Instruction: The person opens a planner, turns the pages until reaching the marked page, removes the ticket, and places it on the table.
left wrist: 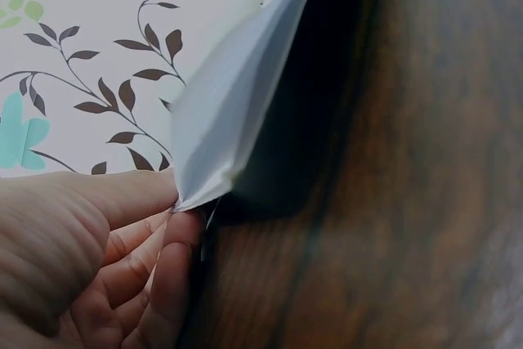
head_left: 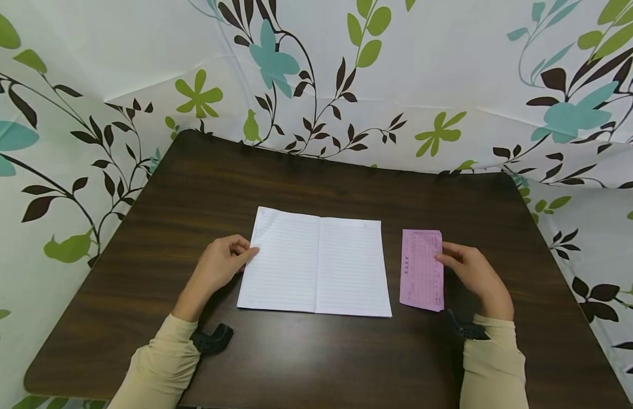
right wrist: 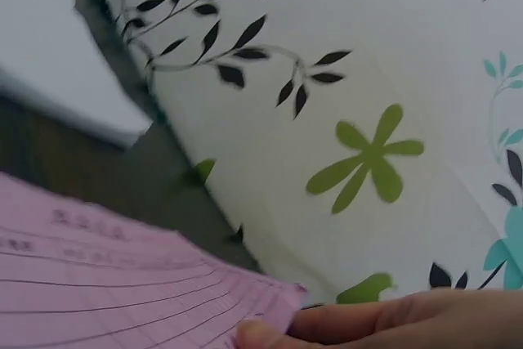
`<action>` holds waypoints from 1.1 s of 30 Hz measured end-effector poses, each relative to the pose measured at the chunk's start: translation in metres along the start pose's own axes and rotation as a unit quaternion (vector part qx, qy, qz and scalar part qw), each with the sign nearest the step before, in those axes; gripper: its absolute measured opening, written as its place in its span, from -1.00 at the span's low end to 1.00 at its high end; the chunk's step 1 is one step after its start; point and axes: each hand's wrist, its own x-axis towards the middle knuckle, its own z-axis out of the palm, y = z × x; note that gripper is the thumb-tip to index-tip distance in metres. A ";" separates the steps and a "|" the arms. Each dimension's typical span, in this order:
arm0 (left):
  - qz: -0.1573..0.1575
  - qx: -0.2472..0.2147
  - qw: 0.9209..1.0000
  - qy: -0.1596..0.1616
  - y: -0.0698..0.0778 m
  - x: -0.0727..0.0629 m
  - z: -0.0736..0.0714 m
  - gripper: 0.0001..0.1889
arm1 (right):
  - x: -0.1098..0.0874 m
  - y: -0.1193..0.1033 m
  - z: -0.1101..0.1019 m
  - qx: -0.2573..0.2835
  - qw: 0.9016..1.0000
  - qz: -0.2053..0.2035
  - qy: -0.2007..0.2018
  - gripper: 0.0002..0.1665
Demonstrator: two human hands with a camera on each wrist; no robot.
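Observation:
An open lined notebook (head_left: 285,261) lies on the dark wooden table, both white pages facing up. My left hand (head_left: 225,262) pinches its left edge between thumb and fingers. In the left wrist view that edge of the notebook (left wrist: 221,128) is lifted above the table, with the thumb on top and curled fingers below. To the right of the notebook is a pink printed slip (head_left: 421,270) with ruled lines. My right hand (head_left: 472,270) pinches the slip's right edge, the thumb on its face. Only part of the right hand (right wrist: 384,324) shows in the right wrist view.
The dark wood-grain table (head_left: 321,363) spreads around both papers. A white cloth (head_left: 336,79) printed with leaves and flowers hangs behind and beside it. Each wrist wears a black strap device, one on the left (head_left: 214,339) and one on the right (head_left: 469,328).

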 end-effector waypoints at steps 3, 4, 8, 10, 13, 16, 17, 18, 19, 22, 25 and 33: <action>-0.003 0.000 1.000 0.002 -0.001 0.000 0.000 -0.71 | 0.003 0.003 0.000 -0.033 0.999 0.022 -0.009 -0.37; -0.004 -0.001 1.000 0.003 -0.001 0.000 0.000 -0.71 | 0.004 0.003 0.001 -0.042 0.999 0.028 -0.008 -0.36; -0.007 -0.003 1.000 0.002 0.000 0.000 0.000 -0.70 | 0.007 0.006 0.003 -0.076 0.996 0.034 0.016 -0.36; -0.008 -0.003 1.000 -0.001 0.001 0.001 0.000 -0.70 | 0.007 0.006 0.003 -0.087 0.995 0.038 0.026 -0.35; -0.007 -0.005 1.000 -0.005 0.003 0.002 0.000 -0.70 | 0.006 0.008 0.004 -0.095 0.994 0.049 0.032 -0.33; -0.006 -0.006 1.000 -0.007 0.005 0.003 -0.001 -0.71 | 0.004 0.009 0.006 -0.099 0.993 0.062 0.035 -0.29; -0.006 -0.006 1.000 -0.008 0.005 0.003 -0.001 -0.71 | 0.003 0.009 0.007 -0.100 0.992 0.066 0.037 -0.27; -0.005 -0.006 1.000 -0.008 0.005 0.003 -0.001 -0.71 | 0.002 0.010 0.007 -0.102 0.992 0.069 0.039 -0.26; -0.004 -0.006 1.000 -0.008 0.005 0.003 0.000 -0.71 | 0.002 0.009 0.008 -0.105 0.991 0.070 0.043 -0.24; -0.005 -0.005 1.000 -0.007 0.004 0.003 0.000 -0.71 | 0.000 0.003 0.011 -0.110 0.990 0.062 0.064 -0.24; -0.006 -0.005 1.000 -0.006 0.003 0.003 -0.001 -0.69 | 0.001 -0.014 0.021 -0.088 0.993 0.002 0.083 -0.32; -0.011 -0.012 1.000 0.000 0.002 0.000 -0.001 -0.67 | 0.017 -0.059 0.072 -0.064 0.988 -0.141 0.025 -0.37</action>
